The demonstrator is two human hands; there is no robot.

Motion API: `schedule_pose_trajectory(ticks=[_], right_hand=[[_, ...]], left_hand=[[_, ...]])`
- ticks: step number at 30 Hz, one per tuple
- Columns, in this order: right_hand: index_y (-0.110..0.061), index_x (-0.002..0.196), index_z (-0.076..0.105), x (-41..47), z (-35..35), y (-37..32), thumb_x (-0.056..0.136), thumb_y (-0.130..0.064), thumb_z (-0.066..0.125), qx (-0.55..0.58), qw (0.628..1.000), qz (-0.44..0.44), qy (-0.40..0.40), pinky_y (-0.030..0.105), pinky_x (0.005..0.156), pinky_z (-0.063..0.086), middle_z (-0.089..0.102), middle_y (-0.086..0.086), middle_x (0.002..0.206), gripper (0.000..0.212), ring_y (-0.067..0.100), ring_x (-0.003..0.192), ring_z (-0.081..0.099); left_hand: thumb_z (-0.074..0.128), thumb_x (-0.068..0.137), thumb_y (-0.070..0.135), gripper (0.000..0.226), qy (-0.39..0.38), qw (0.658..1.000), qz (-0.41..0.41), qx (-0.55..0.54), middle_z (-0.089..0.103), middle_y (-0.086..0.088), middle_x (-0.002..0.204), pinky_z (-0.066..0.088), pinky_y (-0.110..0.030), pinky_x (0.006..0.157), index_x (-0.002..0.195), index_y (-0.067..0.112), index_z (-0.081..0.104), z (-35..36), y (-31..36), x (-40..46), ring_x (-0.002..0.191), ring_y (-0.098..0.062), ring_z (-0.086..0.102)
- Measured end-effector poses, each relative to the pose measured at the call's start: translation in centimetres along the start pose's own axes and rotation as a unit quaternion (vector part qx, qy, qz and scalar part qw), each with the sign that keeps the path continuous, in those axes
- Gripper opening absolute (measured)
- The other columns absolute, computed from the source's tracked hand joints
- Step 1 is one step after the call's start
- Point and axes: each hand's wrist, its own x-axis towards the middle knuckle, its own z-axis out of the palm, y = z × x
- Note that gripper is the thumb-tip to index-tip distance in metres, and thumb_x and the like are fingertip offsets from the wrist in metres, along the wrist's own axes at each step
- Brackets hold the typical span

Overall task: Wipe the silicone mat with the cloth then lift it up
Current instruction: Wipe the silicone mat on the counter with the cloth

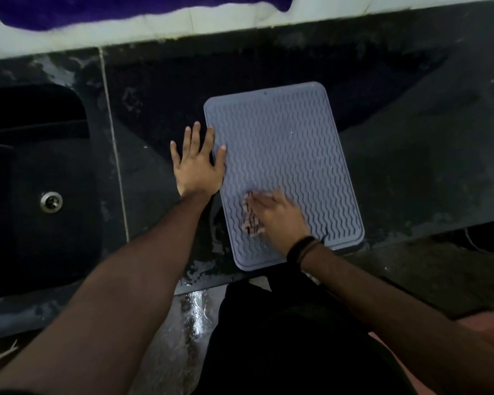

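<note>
A grey silicone mat (285, 155) with wavy ridges lies flat on the dark counter (411, 166). My left hand (196, 163) rests flat with spread fingers at the mat's left edge, thumb and forefinger touching the mat. My right hand (277, 218) presses a small crumpled pinkish cloth (250, 220) onto the mat's near left part. Most of the cloth is hidden under the palm, so whether the fingers curl round it does not show clearly.
A dark sink (40, 181) with a metal drain (51, 202) sits to the left. A pale wall strip (126, 27) runs along the back. The counter's front edge (211, 283) is wet, and wet floor (188, 323) shows below it.
</note>
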Motion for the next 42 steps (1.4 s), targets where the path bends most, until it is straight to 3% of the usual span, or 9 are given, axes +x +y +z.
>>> schedule_pose_trajectory(ticks=[4, 9, 14, 22, 26, 29, 32, 37, 42], right_hand=[[-0.019, 0.138, 0.046, 0.2, -1.4, 1.2, 0.079, -0.022, 0.069, 0.037, 0.998, -0.036, -0.035, 0.043, 0.100, 0.039, 0.051, 0.000, 0.139, 0.063, 0.028, 0.131, 0.035], [-0.017, 0.130, 0.052, 9.5, -5.7, 2.0, 0.077, -0.015, 0.067, 0.077, 0.987, -0.006, 0.143, 0.043, 0.093, 0.046, 0.061, 0.004, 0.125, 0.056, 0.028, 0.120, 0.046], [-0.011, 0.134, 0.048, 18.1, -6.6, 2.2, 0.089, -0.013, 0.051, 0.009, 0.996, 0.032, 0.078, 0.040, 0.103, 0.039, 0.053, 0.007, 0.134, 0.046, 0.027, 0.130, 0.037], [-0.015, 0.140, 0.043, 7.8, -2.5, 1.6, 0.077, -0.028, 0.072, 0.032, 0.999, -0.029, 0.028, 0.045, 0.107, 0.032, 0.046, 0.005, 0.142, 0.071, 0.030, 0.133, 0.033], [-0.018, 0.135, 0.049, 6.3, -3.4, 1.5, 0.083, -0.026, 0.064, 0.027, 0.998, -0.060, -0.020, 0.044, 0.105, 0.035, 0.051, 0.004, 0.136, 0.054, 0.027, 0.131, 0.036], [-0.022, 0.116, 0.059, 9.9, -6.6, 1.6, 0.087, -0.028, 0.057, 0.072, 0.996, -0.047, 0.031, 0.039, 0.093, 0.045, 0.060, 0.002, 0.116, 0.030, 0.022, 0.115, 0.049], [-0.020, 0.123, 0.056, 16.7, -9.0, 0.7, 0.084, -0.020, 0.060, 0.061, 0.989, -0.039, 0.129, 0.040, 0.089, 0.044, 0.060, 0.002, 0.117, 0.039, 0.026, 0.118, 0.046], [-0.016, 0.129, 0.054, 22.4, -8.2, 1.2, 0.093, -0.012, 0.043, -0.077, 0.991, -0.074, 0.085, 0.043, 0.093, 0.039, 0.057, 0.005, 0.124, 0.039, 0.030, 0.122, 0.041], [-0.018, 0.123, 0.060, 20.5, -7.5, 7.9, 0.086, -0.013, 0.053, -0.104, 0.988, -0.044, 0.106, 0.044, 0.088, 0.037, 0.061, 0.006, 0.116, 0.038, 0.034, 0.114, 0.043]], left_hand=[[0.023, 0.107, 0.059, 0.062, 0.005, 1.000, 0.000, -0.004, 0.014, 0.001, 0.172, -0.004, -0.052, 0.127, 0.163, 0.032, 0.024, 0.0, 0.1, 0.0, 0.159, -0.018, 0.004], [0.029, 0.107, 0.049, 0.059, 0.012, 1.000, 0.015, 0.005, 0.014, 0.000, 0.172, 0.001, -0.054, 0.127, 0.163, 0.031, 0.024, 0.0, -0.2, 0.0, 0.159, -0.018, 0.005], [0.023, 0.109, 0.054, 0.058, 0.019, 1.000, -0.011, 0.008, 0.017, 0.003, 0.171, 0.000, -0.050, 0.128, 0.160, 0.030, 0.033, 0.4, -0.1, 0.2, 0.159, -0.014, 0.005], [0.028, 0.110, 0.050, 0.056, 0.010, 1.000, -0.007, 0.005, 0.016, 0.001, 0.172, -0.002, -0.049, 0.128, 0.163, 0.033, 0.026, 0.1, -0.1, 0.0, 0.159, -0.017, 0.007], [0.030, 0.109, 0.050, 0.055, 0.013, 1.000, -0.012, -0.007, 0.016, 0.002, 0.172, -0.002, -0.049, 0.128, 0.162, 0.033, 0.027, 0.0, 0.1, 0.0, 0.159, -0.015, 0.006], [0.036, 0.109, 0.046, 0.057, 0.010, 1.000, -0.001, 0.011, 0.014, 0.002, 0.172, 0.000, -0.050, 0.128, 0.163, 0.032, 0.025, 0.0, -0.1, 0.1, 0.159, -0.016, 0.006], [0.036, 0.108, 0.047, 0.055, 0.016, 1.000, -0.010, 0.000, 0.025, -0.003, 0.169, 0.002, -0.050, 0.128, 0.158, 0.026, 0.037, -0.1, 0.0, 0.2, 0.159, -0.017, 0.011], [0.026, 0.109, 0.053, 0.056, 0.018, 1.000, -0.011, 0.007, 0.023, 0.000, 0.170, 0.002, -0.050, 0.128, 0.159, 0.030, 0.034, -0.1, 0.1, 0.2, 0.159, -0.017, 0.011], [0.024, 0.108, 0.056, 0.058, 0.018, 1.000, -0.013, -0.004, 0.018, 0.004, 0.171, 0.000, -0.049, 0.128, 0.161, 0.035, 0.029, 0.1, 0.0, 0.2, 0.159, -0.015, 0.009]])
